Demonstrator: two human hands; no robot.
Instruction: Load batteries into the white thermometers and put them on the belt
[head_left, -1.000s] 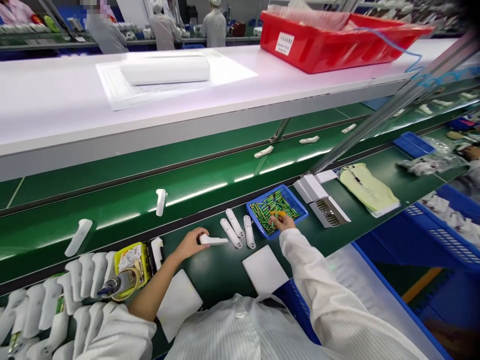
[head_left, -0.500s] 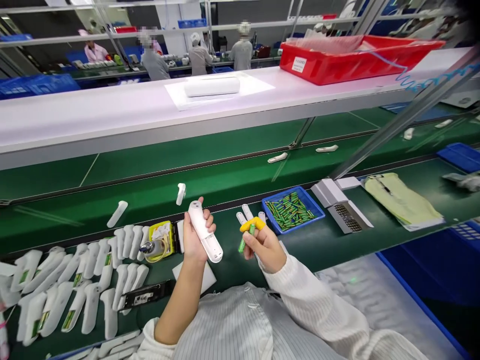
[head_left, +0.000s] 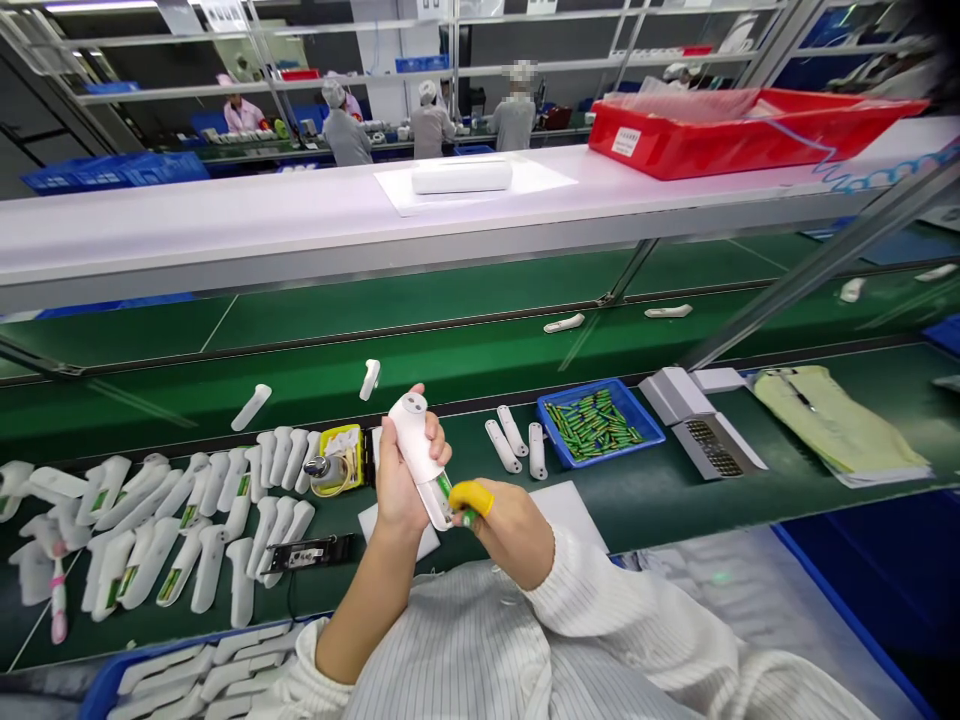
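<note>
Left of the blue tray (head_left: 611, 457) and nearer the body, the left hand (head_left: 397, 490) is upright, fingers wrapped round a white device (head_left: 415, 440) slanting lengthwise, rounded head away, open compartment bodyward; the right hand (head_left: 517, 530) angles in, fingers closed on a green battery (head_left: 469, 518) beside that compartment

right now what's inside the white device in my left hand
A green battery shows in the open end of the white device. The right hand covers some of it; whatever lies behind the hand or inside the closed upper part is hidden.
</note>
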